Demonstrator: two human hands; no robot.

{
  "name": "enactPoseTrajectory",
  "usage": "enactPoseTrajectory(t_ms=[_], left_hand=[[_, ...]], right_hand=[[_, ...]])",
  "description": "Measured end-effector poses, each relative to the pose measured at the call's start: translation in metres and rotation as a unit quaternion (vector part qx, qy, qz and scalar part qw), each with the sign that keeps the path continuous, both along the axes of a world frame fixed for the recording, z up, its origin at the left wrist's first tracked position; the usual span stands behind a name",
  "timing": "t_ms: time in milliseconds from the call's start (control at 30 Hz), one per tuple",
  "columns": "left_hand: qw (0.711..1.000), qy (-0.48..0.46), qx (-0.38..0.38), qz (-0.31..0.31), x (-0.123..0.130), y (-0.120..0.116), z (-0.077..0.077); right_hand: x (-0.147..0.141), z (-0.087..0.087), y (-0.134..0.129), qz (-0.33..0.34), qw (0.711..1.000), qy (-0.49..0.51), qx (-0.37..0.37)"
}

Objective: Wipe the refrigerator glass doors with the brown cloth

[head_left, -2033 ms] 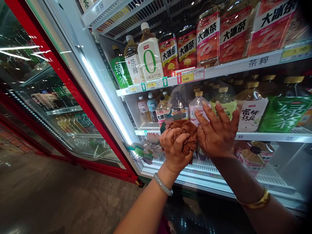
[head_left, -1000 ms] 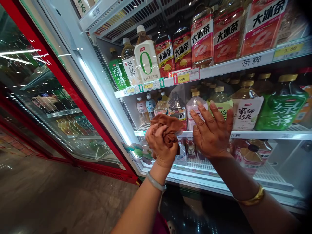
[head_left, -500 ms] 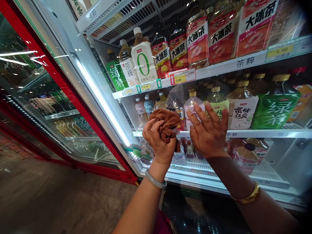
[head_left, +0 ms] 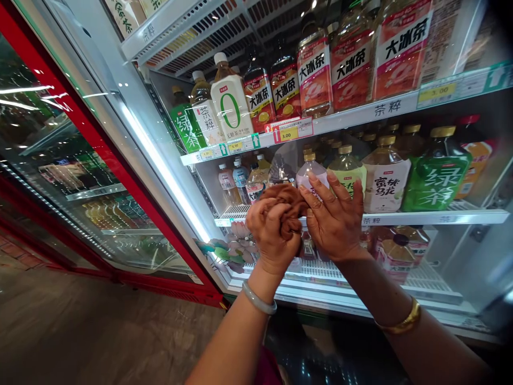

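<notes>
My left hand [head_left: 271, 238], with a pale bangle at its wrist, is closed around a bunched brown cloth [head_left: 285, 200]. Beside it, my right hand [head_left: 336, 222] is open, palm forward and fingers a little spread, with a gold bracelet on that wrist. Its fingertips partly cover a bottle with a lilac label [head_left: 310, 169] and one with a yellow-green label [head_left: 349, 168]. The cloth reaches the right hand's edge; whether they touch I cannot tell. Both hands are in front of the lit drinks fridge, apparently at its clear pane.
Large tea bottles line the upper shelf [head_left: 344, 118], and more stand on the middle shelf [head_left: 433, 218], including a green one [head_left: 438, 174]. A red door frame [head_left: 132, 176] runs diagonally at left. Flower decorations [head_left: 230, 251] are at the lower left, above the dark floor [head_left: 100, 331].
My left hand has moved right with the cloth, closing the gap to my right hand. The view has shifted slightly, so the bottles appear farther left. My right hand keeps its open pose.
</notes>
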State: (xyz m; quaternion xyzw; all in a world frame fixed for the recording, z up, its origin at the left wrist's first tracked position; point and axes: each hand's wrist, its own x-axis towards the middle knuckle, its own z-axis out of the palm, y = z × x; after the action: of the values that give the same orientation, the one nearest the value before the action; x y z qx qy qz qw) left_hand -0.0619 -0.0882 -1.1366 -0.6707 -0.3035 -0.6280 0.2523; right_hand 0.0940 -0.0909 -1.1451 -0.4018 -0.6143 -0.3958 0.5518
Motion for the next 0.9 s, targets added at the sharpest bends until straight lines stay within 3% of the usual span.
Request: enactPoseTrajectory(t_ms=[167,367,467,600,767,900], left_hand=[[0.994,-0.1,-0.012,0.03,-0.001,0.004,0.015],[0.999,-0.034,-0.015,-0.03,0.044,-0.008,-0.007],[0.999,-0.01,-0.002,-0.048,0.06,-0.012,-0.009],[0.999,-0.004,0.015,-0.048,0.061,-0.008,0.007],[0.994,-0.107,0.025,-0.022,0.06,-0.003,0.031],[0.995,-0.089,-0.001,-0.044,0.085,-0.012,0.021]], right_hand=[[0.007,0.003,-0.008,0.024,0.999,-0.024,-0.011],[0.033,0.007,-0.015,0.056,0.996,-0.061,-0.016],[0.053,0.013,-0.02,0.053,0.997,-0.053,-0.006],[0.079,0.022,-0.026,0.019,1.0,-0.016,0.007],[0.106,0.03,-0.032,-0.008,1.0,0.0,0.022],[0.121,0.028,-0.034,-0.03,0.999,0.013,0.017]])
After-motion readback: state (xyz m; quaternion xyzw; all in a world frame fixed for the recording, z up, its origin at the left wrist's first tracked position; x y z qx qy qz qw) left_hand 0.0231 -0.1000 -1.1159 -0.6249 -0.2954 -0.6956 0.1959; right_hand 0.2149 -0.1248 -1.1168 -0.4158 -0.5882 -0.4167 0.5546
